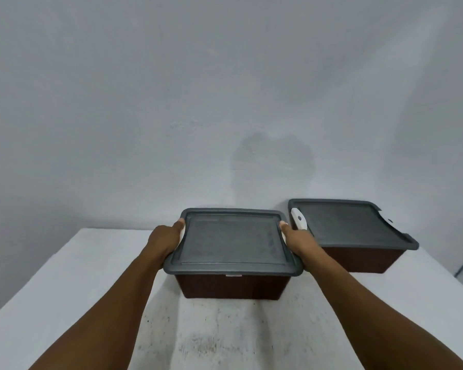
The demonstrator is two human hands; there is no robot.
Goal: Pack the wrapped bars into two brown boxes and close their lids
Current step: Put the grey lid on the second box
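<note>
Head view: left hand (166, 241) and right hand (297, 243) clasp the near lid (230, 241) at its 9 and 3 o'clock edges, thumbs on top, probably to snap the side latches onto the near brown box (230, 285). The second box (366, 259), lidded, sits at 2 o'clock. Wrapped bars unseen.

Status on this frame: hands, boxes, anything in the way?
Left hand and right hand grip near box by its lid ends. Far box lidded too. Nothing blocking.
</note>
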